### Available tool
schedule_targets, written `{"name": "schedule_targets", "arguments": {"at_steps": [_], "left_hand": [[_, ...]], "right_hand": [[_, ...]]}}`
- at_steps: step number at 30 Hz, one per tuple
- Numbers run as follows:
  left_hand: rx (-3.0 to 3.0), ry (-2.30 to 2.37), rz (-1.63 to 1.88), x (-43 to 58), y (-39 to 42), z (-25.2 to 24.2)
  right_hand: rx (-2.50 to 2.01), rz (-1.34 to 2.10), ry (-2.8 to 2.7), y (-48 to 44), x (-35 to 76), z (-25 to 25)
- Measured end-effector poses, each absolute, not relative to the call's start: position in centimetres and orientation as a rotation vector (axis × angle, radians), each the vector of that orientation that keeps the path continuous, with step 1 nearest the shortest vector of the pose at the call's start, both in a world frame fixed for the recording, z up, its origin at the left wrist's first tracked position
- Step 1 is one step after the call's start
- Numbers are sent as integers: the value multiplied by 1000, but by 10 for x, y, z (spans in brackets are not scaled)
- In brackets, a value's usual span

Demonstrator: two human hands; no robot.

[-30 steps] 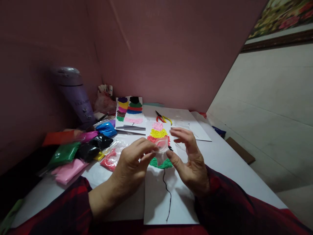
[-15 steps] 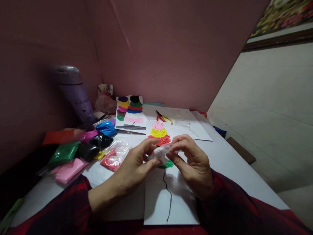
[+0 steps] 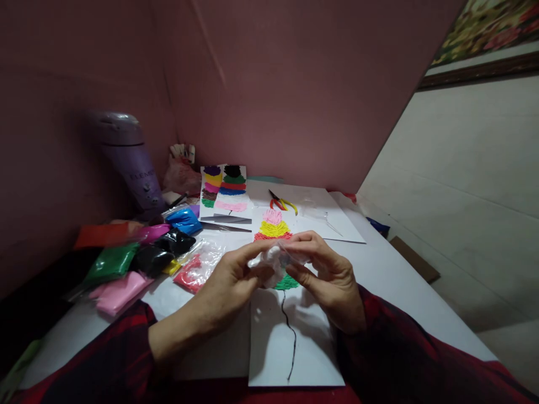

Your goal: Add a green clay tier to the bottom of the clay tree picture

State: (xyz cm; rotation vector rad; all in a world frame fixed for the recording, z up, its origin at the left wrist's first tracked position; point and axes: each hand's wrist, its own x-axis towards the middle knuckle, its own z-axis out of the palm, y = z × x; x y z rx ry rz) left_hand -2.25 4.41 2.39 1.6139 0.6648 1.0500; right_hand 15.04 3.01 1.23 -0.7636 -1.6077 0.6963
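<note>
Between my two hands is a clear plastic bag with white modelling clay in it. My left hand pinches its left side, fingers closed. On the right, my right hand grips the bag's thin plastic between thumb and fingers. Below them lies a white card with textured clay bands of pink, yellow, red and green, and a wavy black line running down from them. The hands and bag hide the middle of the banded shape.
Bags of coloured clay, including green, pink and red, are heaped at left. A purple bottle stands behind them. Pliers lie at the back, near two cards with coloured bands.
The white clay bag has been turned and spread a little between my hands. My right hand has shifted slightly left, its fingers further over the bag.
</note>
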Motion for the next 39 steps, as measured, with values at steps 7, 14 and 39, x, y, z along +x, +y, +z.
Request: {"name": "schedule_targets", "arguments": {"at_steps": [7, 14, 39], "left_hand": [[1404, 771, 1059, -22, 44, 23], [1463, 817, 1046, -22, 44, 25], [1503, 810, 992, -23, 45, 24]], "right_hand": [[-783, 698, -1682, 33, 151, 13], [-801, 652, -1617, 33, 152, 9], [-872, 848, -1434, 31, 150, 4]]}}
